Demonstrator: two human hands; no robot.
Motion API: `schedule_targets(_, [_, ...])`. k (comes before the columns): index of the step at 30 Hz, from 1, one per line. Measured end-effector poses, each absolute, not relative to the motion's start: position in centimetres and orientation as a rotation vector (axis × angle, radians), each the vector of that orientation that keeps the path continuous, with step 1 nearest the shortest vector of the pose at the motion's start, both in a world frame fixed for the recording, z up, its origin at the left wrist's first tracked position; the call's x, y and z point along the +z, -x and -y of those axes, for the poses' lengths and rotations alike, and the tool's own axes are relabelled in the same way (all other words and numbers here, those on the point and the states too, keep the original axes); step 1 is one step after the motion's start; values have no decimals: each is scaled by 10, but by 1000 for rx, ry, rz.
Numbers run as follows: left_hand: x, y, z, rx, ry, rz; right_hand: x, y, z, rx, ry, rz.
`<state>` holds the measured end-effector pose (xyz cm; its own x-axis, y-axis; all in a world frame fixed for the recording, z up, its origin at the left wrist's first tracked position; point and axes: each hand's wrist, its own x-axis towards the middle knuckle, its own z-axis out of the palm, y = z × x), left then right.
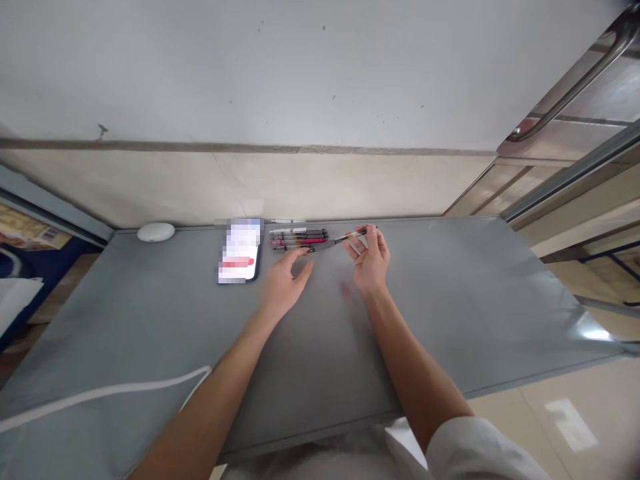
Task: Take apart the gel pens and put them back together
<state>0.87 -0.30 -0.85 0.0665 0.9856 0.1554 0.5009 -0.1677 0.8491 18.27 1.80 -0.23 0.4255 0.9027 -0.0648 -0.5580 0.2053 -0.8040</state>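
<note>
1. Tabletop (440, 287), centre: smooth, mostly matt, with a glossy glint at lower right
2. Pens (300, 242), mid-frame: smooth, plastic-looking
3. White oval object (156, 232), left: smooth, plastic-looking
4. Handle (580, 87), upper right: shiny metal
5. Wall (200, 73), top: matt, pitted
6. Sleeve (480, 447), lower right: matt cloth

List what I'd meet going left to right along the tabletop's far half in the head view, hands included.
White oval object → phone → left hand → held pen → right hand.
</note>
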Motion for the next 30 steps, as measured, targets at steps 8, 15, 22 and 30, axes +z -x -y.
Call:
schedule_targets(8, [-21, -8, 8, 725, -2574, -1527, -13, -166, -31, 1098, 617, 137])
schedule_targets(15, [-25, -8, 14, 598, -2609, -1591, -29, -173, -28, 1083, 548, 212])
schedule_targets(22, [-26, -8, 17, 524, -2604, -1610, -26, -179, -25, 1115, 437, 239])
schedule_targets(30, [-27, -9, 19, 541, -2589, -1620, -28, -178, -27, 1092, 453, 281])
